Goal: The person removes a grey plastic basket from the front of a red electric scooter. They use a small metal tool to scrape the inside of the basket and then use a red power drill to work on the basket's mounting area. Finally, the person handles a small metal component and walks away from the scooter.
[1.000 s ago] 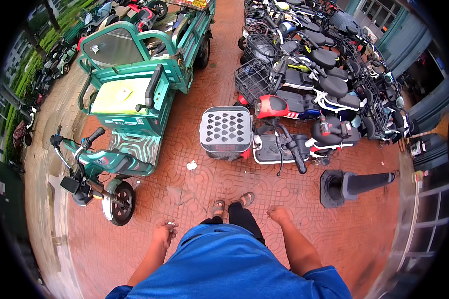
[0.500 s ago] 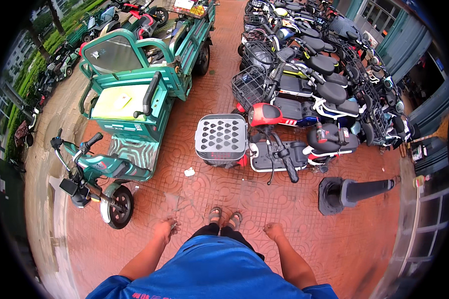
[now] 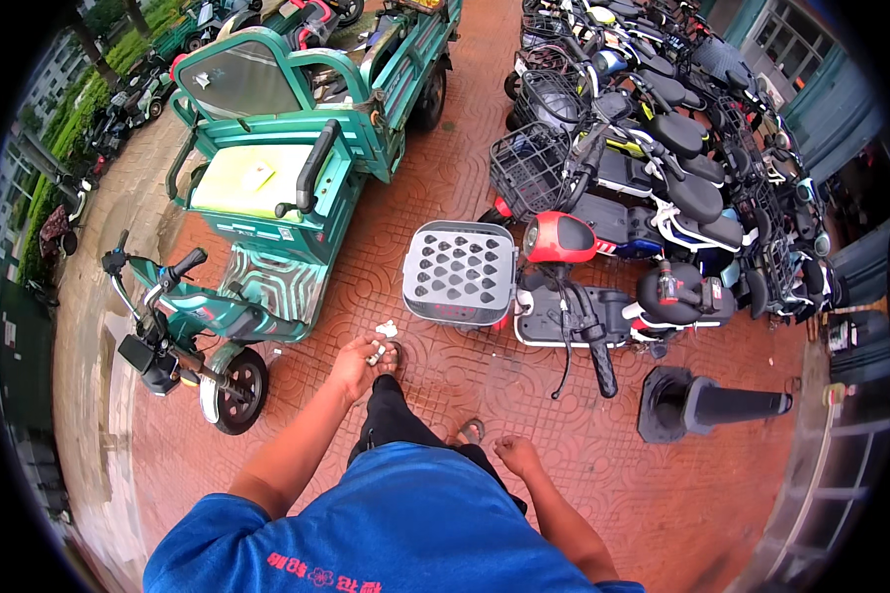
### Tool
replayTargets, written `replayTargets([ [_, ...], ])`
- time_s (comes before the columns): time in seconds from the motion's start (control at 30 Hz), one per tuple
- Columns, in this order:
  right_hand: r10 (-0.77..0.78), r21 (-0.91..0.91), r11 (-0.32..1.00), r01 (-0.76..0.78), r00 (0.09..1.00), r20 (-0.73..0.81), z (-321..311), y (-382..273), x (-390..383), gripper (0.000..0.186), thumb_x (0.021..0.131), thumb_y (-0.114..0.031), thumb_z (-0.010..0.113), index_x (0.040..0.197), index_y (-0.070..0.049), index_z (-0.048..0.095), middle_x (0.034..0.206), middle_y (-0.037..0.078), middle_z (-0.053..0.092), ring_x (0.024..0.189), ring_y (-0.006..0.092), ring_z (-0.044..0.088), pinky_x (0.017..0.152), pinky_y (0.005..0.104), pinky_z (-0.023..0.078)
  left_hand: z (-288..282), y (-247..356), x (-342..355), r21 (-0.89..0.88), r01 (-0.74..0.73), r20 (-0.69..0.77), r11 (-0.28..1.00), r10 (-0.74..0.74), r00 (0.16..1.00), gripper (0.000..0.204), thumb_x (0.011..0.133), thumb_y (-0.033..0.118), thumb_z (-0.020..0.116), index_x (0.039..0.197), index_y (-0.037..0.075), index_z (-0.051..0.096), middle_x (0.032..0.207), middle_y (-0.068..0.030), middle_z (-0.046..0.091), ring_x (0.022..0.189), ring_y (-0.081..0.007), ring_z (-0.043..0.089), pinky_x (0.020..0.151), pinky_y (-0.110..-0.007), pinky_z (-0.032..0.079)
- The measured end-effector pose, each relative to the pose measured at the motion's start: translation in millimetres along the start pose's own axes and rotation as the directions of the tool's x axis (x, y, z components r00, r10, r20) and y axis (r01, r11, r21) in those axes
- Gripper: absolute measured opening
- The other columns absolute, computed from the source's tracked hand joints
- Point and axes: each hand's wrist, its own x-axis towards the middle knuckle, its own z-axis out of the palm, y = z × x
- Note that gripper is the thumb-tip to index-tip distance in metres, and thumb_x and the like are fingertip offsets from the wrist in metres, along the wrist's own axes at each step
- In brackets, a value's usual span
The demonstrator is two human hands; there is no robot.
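Note:
My left hand [image 3: 354,368] reaches forward above my left foot, its fingers closed around a small pale thing whose kind I cannot make out. Just past it on the paving is a white scrap [image 3: 387,328]. My right hand [image 3: 517,457] hangs low by my right side with fingers curled, and nothing shows in it. Ahead of me stands an electric scooter [image 3: 574,314], its grey lidded basket [image 3: 462,271] pointing left. Neither hand touches it.
On the left is a green cargo tricycle [image 3: 277,247] with its front wheel [image 3: 239,390] near my left arm. A black traffic cone [image 3: 732,405] lies on its side at right. Tightly packed scooters [image 3: 677,128] fill the far right. Red patterned paving [image 3: 603,494] lies underfoot.
My left foot has stepped forward, and my left hand has swung forward and rightward. My right hand has shifted slightly left. The vehicles appear further right in view.

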Motion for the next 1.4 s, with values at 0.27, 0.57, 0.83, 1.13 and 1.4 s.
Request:
replayTargets([
  [0.27,0.15,0.946,0.21,-0.247,0.964,0.219,2.3,-173.9,151.1,0.042,0.102,-0.024,0.067,0.134,0.0,0.055,0.115,0.011,0.069,0.101,0.0226,0.069,0.09,0.0365,0.057,-22.0,45.6,176.4,0.312,0.093,-0.116,0.946,-0.059,0.992,0.029,0.097,-0.004,0.052,0.125,-0.004,0.059,0.106,-0.0138,0.072,0.078,-0.0182,0.069,0.068,-0.029,0.059],
  [0.57,0.474,0.926,-0.359,-0.12,0.831,0.292,40.1,-247.3,306.3,0.061,0.093,-0.042,0.077,0.135,-0.005,0.052,0.134,0.017,0.055,0.125,0.0332,0.055,0.106,0.0445,0.049,-33.2,87.0,270.3,0.554,0.328,-0.081,0.765,-0.343,0.936,0.047,0.091,-0.008,0.052,0.138,-0.004,0.055,0.121,-0.0096,0.068,0.073,-0.0163,0.068,0.057,-0.026,0.051],
  [0.83,0.513,0.897,-0.439,-0.046,0.807,0.292,46.4,-255.0,314.4,0.056,0.099,-0.039,0.068,0.141,-0.007,0.048,0.134,0.016,0.056,0.13,0.0348,0.053,0.106,0.0487,0.048,-20.2,93.6,310.2,0.71,0.348,-0.12,0.612,-0.383,0.916,0.06,0.092,-0.008,0.048,0.152,-0.006,0.038,0.129,-0.0141,0.066,0.08,-0.0226,0.072,0.059,-0.026,0.051],
  [1.13,0.343,0.854,-0.519,0.023,0.921,0.184,2.1,-278.5,263.1,0.042,0.099,-0.036,0.068,0.13,-0.009,0.056,0.117,0.007,0.065,0.112,0.0234,0.061,0.095,0.0394,0.053,32.8,139.3,284.4,0.671,0.307,-0.033,0.675,-0.387,0.922,0.053,0.089,-0.008,0.049,0.143,-0.006,0.049,0.114,-0.0164,0.07,0.071,-0.0178,0.07,0.052,-0.026,0.048],
  [1.4,0.05,0.735,-0.651,0.191,0.976,-0.21,-25.7,-266.6,216.5,0.039,0.09,-0.002,0.056,0.128,-0.005,0.056,0.119,0.007,0.064,0.115,0.0222,0.061,0.099,0.0406,0.051,98.0,174.6,229.7,0.673,0.088,0.362,0.734,-0.431,0.827,0.04,0.094,-0.002,0.054,0.133,0.002,0.061,0.103,-0.0068,0.071,0.08,-0.0129,0.067,0.066,-0.025,0.05],
])
